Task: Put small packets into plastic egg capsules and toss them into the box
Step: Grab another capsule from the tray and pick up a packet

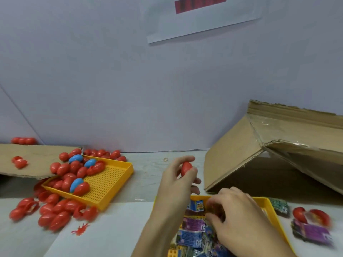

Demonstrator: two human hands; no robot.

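1. Capsule handling: the red egg capsule [186, 168] is looking light, hard and smooth, so it may be slipping; pinching it round the middle seems safest.
2. The left hand [178, 175] is holding it with curled fingers, raised just beside the cardboard box [241, 160].
3. The right hand [239, 216] is curling over glossy, soft packets [193, 224] in the rigid yellow tray [269, 206]; its grip I cannot tell.

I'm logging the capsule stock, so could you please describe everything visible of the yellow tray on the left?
The yellow tray looks like moulded plastic: a shallow rectangle with a low rim and a perforated grid floor. It sits tilted, its left end resting on red capsules and tucked under a cardboard flap. Red and blue capsules fill its left half; the right half is bare. Neither hand touches it.
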